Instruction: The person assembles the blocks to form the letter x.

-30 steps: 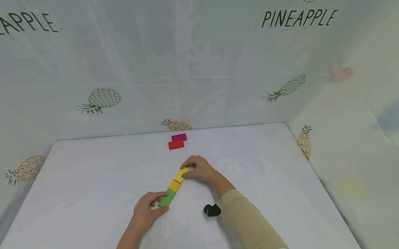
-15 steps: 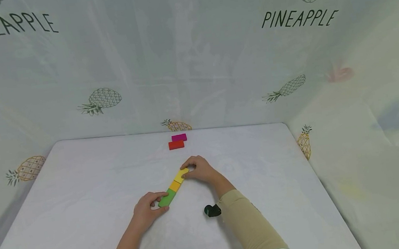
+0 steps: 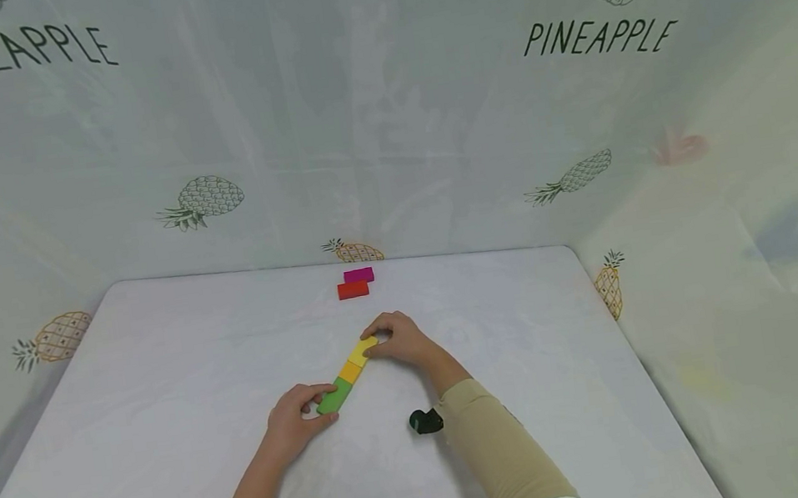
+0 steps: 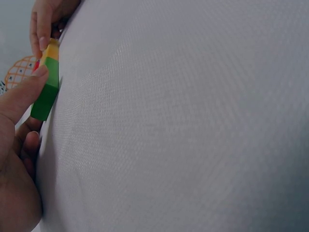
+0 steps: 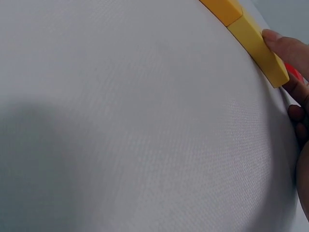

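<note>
Nearby, the left hand (image 3: pixel 292 423) pinches the green block (image 3: pixel 333 395) between thumb and fingers on the white table (image 3: pixel 159 381). Against its far end sits the orange block (image 3: pixel 350 372), then, in line, the yellow block (image 3: pixel 360 352), pinched by the right hand (image 3: pixel 402 341). Farther off lies a red block (image 3: pixel 353 290), with a magenta block (image 3: pixel 359 275) just behind it, before the pineapple-printed cloth (image 3: pixel 389 116).

We see a green block (image 3: pixel 334 395), an orange-yellow block (image 3: pixel 350 372), a paler yellow block (image 3: pixel 363 350), a red block (image 3: pixel 353 290) and a magenta block (image 3: pixel 359 275). The surface (image 3: pixel 159 381) looks white to us, finely textured; the sleeves (image 3: pixel 501 446) are beige. On the pale grey backdrop (image 3: pixel 382 117) we make out dark-outlined pineapples (image 3: pixel 210 196), orange-outlined pineapples (image 3: pixel 62 336), dark PINEAPPLE lettering (image 3: pixel 601 37) and blurred red and blue patches (image 3: pixel 790 231).
</note>
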The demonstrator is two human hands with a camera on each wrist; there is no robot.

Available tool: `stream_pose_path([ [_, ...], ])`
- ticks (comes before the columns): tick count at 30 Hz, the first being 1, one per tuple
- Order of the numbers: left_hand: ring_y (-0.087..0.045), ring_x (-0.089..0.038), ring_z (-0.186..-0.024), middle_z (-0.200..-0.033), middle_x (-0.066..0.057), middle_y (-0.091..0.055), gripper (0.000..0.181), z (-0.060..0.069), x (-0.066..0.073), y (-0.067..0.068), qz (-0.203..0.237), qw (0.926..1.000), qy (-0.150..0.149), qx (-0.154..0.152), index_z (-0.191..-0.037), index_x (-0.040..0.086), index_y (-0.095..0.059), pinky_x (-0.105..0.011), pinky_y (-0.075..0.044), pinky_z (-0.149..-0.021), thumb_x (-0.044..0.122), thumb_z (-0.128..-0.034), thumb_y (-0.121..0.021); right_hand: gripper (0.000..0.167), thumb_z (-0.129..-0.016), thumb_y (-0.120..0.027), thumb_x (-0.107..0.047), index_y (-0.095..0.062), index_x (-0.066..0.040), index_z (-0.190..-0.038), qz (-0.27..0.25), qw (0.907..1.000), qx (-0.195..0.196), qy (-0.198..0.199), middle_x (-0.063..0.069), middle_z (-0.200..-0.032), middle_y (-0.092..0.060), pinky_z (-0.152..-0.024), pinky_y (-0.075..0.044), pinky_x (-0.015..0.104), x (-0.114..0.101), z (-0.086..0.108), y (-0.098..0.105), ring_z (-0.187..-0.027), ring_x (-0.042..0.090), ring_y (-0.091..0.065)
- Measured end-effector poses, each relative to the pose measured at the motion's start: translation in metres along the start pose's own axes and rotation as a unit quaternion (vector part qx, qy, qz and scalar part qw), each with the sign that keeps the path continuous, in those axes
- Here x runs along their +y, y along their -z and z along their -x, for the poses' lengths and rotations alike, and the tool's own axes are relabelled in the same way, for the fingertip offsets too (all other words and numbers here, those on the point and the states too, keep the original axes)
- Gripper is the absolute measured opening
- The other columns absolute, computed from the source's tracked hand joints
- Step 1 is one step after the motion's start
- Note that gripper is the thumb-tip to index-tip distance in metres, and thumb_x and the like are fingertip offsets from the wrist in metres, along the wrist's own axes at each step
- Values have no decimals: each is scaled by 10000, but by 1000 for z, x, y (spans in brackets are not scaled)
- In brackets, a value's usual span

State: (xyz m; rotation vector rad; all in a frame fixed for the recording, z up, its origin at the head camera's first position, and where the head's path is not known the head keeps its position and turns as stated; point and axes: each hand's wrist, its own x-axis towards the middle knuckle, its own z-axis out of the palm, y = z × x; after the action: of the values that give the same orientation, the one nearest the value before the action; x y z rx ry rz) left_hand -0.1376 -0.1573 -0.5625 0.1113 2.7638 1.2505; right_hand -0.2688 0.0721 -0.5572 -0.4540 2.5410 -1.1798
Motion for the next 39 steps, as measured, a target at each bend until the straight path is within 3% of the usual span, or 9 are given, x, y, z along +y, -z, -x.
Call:
stream_pose_path([
  [20, -437, -151, -814, -905, 56, -551, 393, 0, 0, -2, 10, 10000, 64, -6, -1158, 193, -704, -321, -389, -708, 153, -784, -820, 200, -813, -798, -323, -737, -312, -1003, -225, 9996, 68, -144, -135, -1106, -607, -1030, -360, 429, 0, 1, 0, -1146, 165, -470],
  [39, -432, -152, -807, -896, 56, -545, 393, 0, 1, -1, -7, 10000, 58, -10, -1152, 195, -706, -320, -384, -699, 152, -780, -824, 194, -816, -795, -312, -734, -317, -1001, -89, 9998, 75, -189, -135, -1085, -602, -1015, -376, 423, 2, -1, -2, -1137, 167, -463],
])
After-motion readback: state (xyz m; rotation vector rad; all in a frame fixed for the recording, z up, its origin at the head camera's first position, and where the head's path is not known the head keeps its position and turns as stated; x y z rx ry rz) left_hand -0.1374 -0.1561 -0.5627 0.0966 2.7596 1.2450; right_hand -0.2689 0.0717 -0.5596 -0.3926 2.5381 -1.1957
